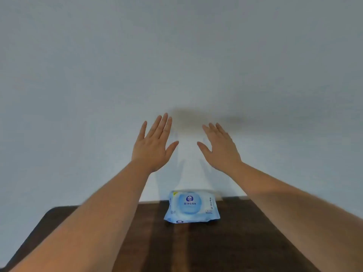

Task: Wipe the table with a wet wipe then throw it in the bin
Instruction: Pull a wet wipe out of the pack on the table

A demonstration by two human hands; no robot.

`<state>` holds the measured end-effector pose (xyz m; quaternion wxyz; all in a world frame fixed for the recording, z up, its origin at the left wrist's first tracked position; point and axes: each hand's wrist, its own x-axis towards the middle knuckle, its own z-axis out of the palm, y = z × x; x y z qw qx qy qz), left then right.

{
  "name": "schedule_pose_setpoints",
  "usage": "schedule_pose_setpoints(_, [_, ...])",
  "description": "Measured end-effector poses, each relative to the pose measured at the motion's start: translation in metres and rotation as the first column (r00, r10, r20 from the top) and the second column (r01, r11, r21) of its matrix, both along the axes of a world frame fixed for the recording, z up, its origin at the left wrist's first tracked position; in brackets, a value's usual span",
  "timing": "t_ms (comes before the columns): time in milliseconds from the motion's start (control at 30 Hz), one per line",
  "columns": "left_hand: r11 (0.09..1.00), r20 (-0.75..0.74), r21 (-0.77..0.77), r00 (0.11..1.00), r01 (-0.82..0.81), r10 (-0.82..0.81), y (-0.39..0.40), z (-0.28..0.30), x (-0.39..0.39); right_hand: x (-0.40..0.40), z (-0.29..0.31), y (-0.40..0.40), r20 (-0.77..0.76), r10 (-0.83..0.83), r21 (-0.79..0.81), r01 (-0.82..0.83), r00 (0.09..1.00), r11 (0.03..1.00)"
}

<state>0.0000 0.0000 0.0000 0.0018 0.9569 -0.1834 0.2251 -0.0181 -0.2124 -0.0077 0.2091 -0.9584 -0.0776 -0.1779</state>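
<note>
A light blue pack of wet wipes point(192, 208) lies flat on the dark wooden table point(225, 242), close to its far edge by the wall, with its round lid shut. My left hand point(154, 145) and my right hand point(221, 147) are both stretched out in the air above and beyond the pack, backs toward me, fingers spread. Neither hand holds anything or touches the pack. No bin is in view.
A plain pale wall point(176, 65) rises directly behind the table's far edge. The table's rounded left corner point(52, 211) shows at the lower left. My forearms cross over both sides of the tabletop.
</note>
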Motion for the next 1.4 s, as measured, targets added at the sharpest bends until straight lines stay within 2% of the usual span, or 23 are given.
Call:
schedule_pose_setpoints(100, [0.998, -0.127, 0.055, 0.992, 0.029, -0.022, 0.002, -0.059, 0.006, 0.011, -0.059, 0.001, -0.156, -0.019, -0.109, 0.002, 0.988, 0.994])
schedule_pose_setpoints(233, [0.994, -0.312, 0.088, 0.949, 0.071, -0.04, 0.0, -0.138, 0.01, 0.017, -0.139, -0.002, -0.327, -0.042, -0.139, -0.004, 0.944, 0.99])
schedule_pose_setpoints(400, [0.989, -0.552, 0.084, 0.832, 0.121, -0.055, -0.01, -0.209, 0.015, 0.024, -0.212, -0.005, -0.483, -0.042, -0.17, -0.047, 0.874, 0.984])
schedule_pose_setpoints(500, [0.989, -0.625, 0.072, 0.779, 0.127, -0.054, -0.019, -0.24, 0.019, 0.029, -0.242, -0.006, -0.542, -0.038, -0.152, -0.054, 0.84, 0.987])
schedule_pose_setpoints(667, [0.989, -0.641, 0.056, 0.764, 0.139, -0.071, -0.035, -0.27, 0.028, 0.03, -0.274, -0.008, -0.614, -0.01, -0.107, -0.071, 0.789, 0.992])
schedule_pose_setpoints(933, [0.983, -0.533, 0.008, 0.832, 0.184, -0.151, -0.039, -0.284, 0.038, 0.027, -0.287, -0.012, -0.621, 0.027, 0.007, -0.029, 0.784, 1.0])
schedule_pose_setpoints(1100, [0.986, -0.628, -0.061, 0.761, 0.157, -0.16, -0.037, -0.282, 0.043, 0.028, -0.289, -0.01, -0.62, 0.018, 0.011, -0.014, 0.784, 1.0])
schedule_pose_setpoints(1167, [0.991, -0.67, -0.104, 0.731, 0.086, -0.133, -0.04, -0.278, 0.046, 0.028, -0.29, -0.009, -0.619, 0.019, 0.005, -0.02, 0.785, 1.0])
schedule_pose_setpoints(1233, [0.957, -0.703, -0.263, 0.704, -0.123, -0.102, -0.045, -0.27, 0.053, 0.028, -0.29, -0.01, -0.622, 0.012, -0.006, -0.02, 0.783, 1.0])
schedule_pose_setpoints(1300, [0.881, -0.655, -0.398, 0.751, -0.256, -0.078, -0.05, -0.262, 0.061, 0.028, -0.291, -0.011, -0.622, 0.006, -0.011, -0.016, 0.783, 1.0])
schedule_pose_setpoints(1400, [0.82, -0.519, -0.462, 0.853, -0.338, 0.058, -0.053, -0.256, 0.061, 0.029, -0.293, -0.011, -0.623, 0.012, -0.007, -0.021, 0.782, 1.0])
